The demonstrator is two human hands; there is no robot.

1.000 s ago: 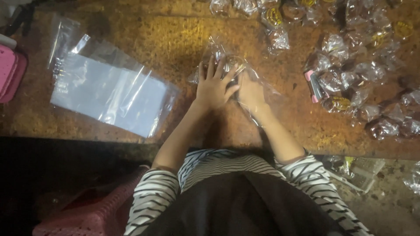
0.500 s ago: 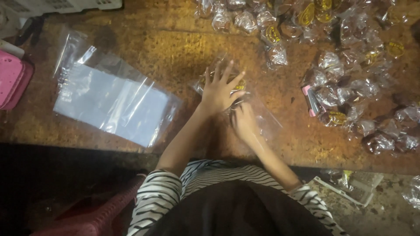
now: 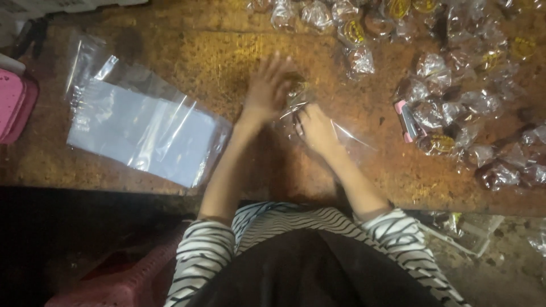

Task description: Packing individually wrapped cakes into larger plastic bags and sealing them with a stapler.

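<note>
Now left hand [image 3: 266,91] has slid up, fingers spread; right hand [image 3: 316,128] pins the small clear plastic bag [image 3: 318,122] mid-table. Worn brown wooden table [image 3: 216,51], wrapped sweets [image 3: 455,96] at right.

The left hand [image 3: 267,91] has slid off the clear bag [image 3: 318,122] toward 11 o'clock, fingers blurred, while the right hand [image 3: 315,129] has drawn back toward 6 o'clock.

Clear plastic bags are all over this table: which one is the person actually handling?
The clear bag at the table's middle, under both hands: left hand, right hand. The stack of empty bags lies untouched on the left.
</note>
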